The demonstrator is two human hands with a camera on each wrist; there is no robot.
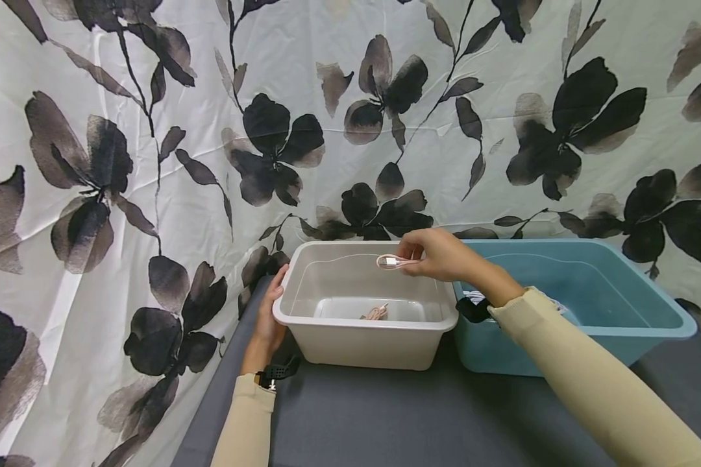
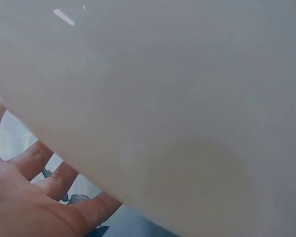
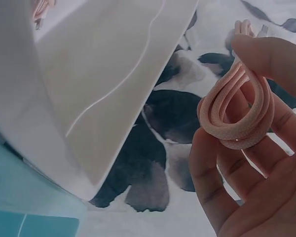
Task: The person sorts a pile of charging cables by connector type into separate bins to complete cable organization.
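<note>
A white plastic bin [image 1: 304, 321] stands on the dark table, with a pink cable [image 1: 376, 313] lying on its floor. My right hand [image 1: 438, 254] hovers over the bin's back right corner and pinches a coiled pink cable [image 1: 393, 262], whose looped coil [image 3: 237, 111] shows in the right wrist view, held under the thumb [image 3: 271, 54]. My left hand [image 1: 267, 316] rests flat against the bin's left outer wall [image 2: 177, 113], fingers [image 2: 39, 158] spread.
A teal bin [image 1: 648, 324] stands right of the white one, touching it, with something white partly seen inside behind my right wrist. A floral black-and-white cloth [image 1: 152, 162] hangs close behind and to the left. The dark table surface [image 1: 420, 415] stretches in front.
</note>
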